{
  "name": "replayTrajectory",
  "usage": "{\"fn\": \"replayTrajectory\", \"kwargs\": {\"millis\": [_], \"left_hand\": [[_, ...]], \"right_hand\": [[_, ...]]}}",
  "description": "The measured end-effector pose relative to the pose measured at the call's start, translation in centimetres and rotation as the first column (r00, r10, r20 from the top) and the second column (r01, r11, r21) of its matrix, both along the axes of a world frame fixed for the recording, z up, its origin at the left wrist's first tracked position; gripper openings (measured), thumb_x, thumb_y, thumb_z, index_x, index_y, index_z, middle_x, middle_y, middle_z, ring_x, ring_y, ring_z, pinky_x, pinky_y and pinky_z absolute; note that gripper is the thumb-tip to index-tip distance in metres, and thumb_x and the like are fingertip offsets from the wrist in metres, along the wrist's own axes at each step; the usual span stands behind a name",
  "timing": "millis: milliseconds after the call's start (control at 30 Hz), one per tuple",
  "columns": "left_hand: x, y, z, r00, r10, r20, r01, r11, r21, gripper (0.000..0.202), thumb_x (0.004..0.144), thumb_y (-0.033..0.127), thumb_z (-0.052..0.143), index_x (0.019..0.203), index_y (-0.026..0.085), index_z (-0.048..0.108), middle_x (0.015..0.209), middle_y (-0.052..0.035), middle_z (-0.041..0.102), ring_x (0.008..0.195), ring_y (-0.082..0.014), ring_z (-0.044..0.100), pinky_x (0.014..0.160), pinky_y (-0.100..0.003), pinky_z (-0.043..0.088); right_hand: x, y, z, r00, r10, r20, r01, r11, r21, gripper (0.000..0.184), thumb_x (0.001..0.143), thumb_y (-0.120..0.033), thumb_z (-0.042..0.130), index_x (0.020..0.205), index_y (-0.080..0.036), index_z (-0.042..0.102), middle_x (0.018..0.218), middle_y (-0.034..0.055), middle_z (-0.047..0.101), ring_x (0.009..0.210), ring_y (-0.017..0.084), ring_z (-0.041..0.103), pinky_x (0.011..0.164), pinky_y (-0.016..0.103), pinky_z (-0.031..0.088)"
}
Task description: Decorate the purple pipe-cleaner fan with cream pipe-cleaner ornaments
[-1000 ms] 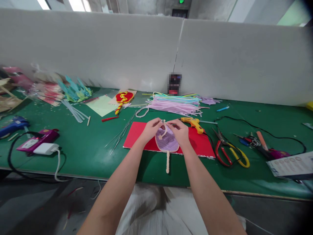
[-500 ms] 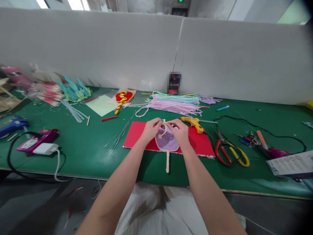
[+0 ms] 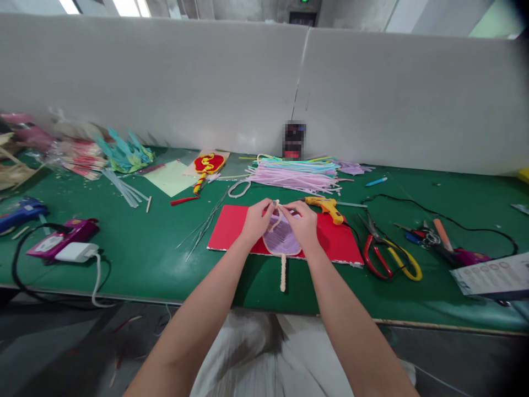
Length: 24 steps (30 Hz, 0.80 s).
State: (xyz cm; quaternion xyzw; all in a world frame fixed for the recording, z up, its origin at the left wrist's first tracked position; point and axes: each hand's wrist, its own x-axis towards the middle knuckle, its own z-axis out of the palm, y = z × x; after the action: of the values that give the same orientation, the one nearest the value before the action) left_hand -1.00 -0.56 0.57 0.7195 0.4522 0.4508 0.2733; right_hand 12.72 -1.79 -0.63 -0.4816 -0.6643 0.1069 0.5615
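Note:
A fan-shaped piece (image 3: 282, 241), purple with a cream edge and a cream handle, lies on a red board (image 3: 334, 241); its handle hangs past the board's near edge. Above its far end, my left hand (image 3: 259, 219) and my right hand (image 3: 303, 221) meet with fingertips pinched. Between them is a cream pipe cleaner (image 3: 276, 221), its loose end curling down over the purple face. Both hands are closed on it. Fingers partly hide the pinched part. Just right of my right hand rests a yellow glue gun (image 3: 326, 208).
Pipe cleaners (image 3: 293, 177) lie bundled behind the board. Red-handled pliers (image 3: 376, 248) and yellow-handled scissors (image 3: 403, 259) are at right. Thin wires (image 3: 205, 227) lie at left, beyond them a red and yellow fan (image 3: 209, 164) and a purple power block (image 3: 64, 240).
The loose end of the cream pipe cleaner has shifted slightly over the purple face. Both hands stay pinched in nearly the same place.

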Motion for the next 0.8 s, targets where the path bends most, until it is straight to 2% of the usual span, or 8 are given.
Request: {"fn": "replayTrajectory", "kwargs": {"millis": [200,367,500,633,800], "left_hand": [[0.1,-0.06,-0.22,0.996,0.041,-0.077,-0.036,0.997,0.063,0.028,0.088,0.033,0.036,0.075,0.017,0.055,0.07,0.0,0.06,0.067,-0.0113,0.054,0.062,-0.021,0.037],[0.03,-0.02,-0.36,0.992,0.079,-0.102,-0.071,0.995,0.076,0.027,0.088,0.033,0.036,0.074,0.017,0.054,0.069,-0.0002,0.059,0.065,-0.0112,0.053,0.061,-0.021,0.036],[0.05,-0.06,-0.35,0.989,0.09,-0.116,-0.081,0.994,0.076,0.028,0.089,0.032,0.035,0.074,0.017,0.054,0.07,-0.0005,0.059,0.066,-0.0114,0.053,0.061,-0.021,0.036],[0.07,-0.05,-0.39,0.987,0.092,-0.129,-0.081,0.993,0.087,0.028,0.089,0.033,0.035,0.075,0.018,0.053,0.07,-0.0006,0.06,0.066,-0.0115,0.053,0.061,-0.021,0.035],[0.06,0.01,-0.37,0.987,0.086,-0.135,-0.075,0.993,0.089,0.028,0.088,0.033,0.035,0.074,0.018,0.053,0.069,-0.0002,0.058,0.064,-0.0113,0.051,0.06,-0.021,0.035]], "right_hand": [[-0.12,0.22,-0.33,1.0,-0.022,-0.005,0.022,0.996,-0.091,0.028,0.077,-0.046,0.054,0.071,-0.02,0.061,0.068,0.0019,0.06,0.063,0.015,0.053,0.061,0.027,0.044],[-0.02,0.16,-0.18,0.987,-0.051,0.15,0.051,0.999,0.005,0.024,0.081,-0.041,0.051,0.081,-0.021,0.063,0.076,0.0045,0.06,0.075,0.018,0.053,0.073,0.031,0.043],[0.03,-0.02,-0.02,0.968,-0.073,0.24,0.065,0.997,0.038,0.024,0.083,-0.04,0.048,0.082,-0.022,0.064,0.076,0.0053,0.06,0.077,0.019,0.052,0.075,0.032,0.04],[-0.01,-0.13,-0.01,0.958,-0.103,0.266,0.089,0.994,0.066,0.024,0.084,-0.04,0.048,0.08,-0.023,0.064,0.074,0.0045,0.059,0.074,0.018,0.051,0.074,0.031,0.039],[-0.32,0.01,-0.21,0.97,-0.104,0.222,0.097,0.994,0.043,0.027,0.083,-0.04,0.048,0.069,-0.022,0.061,0.065,0.003,0.057,0.067,0.017,0.049,0.066,0.029,0.039]]}}
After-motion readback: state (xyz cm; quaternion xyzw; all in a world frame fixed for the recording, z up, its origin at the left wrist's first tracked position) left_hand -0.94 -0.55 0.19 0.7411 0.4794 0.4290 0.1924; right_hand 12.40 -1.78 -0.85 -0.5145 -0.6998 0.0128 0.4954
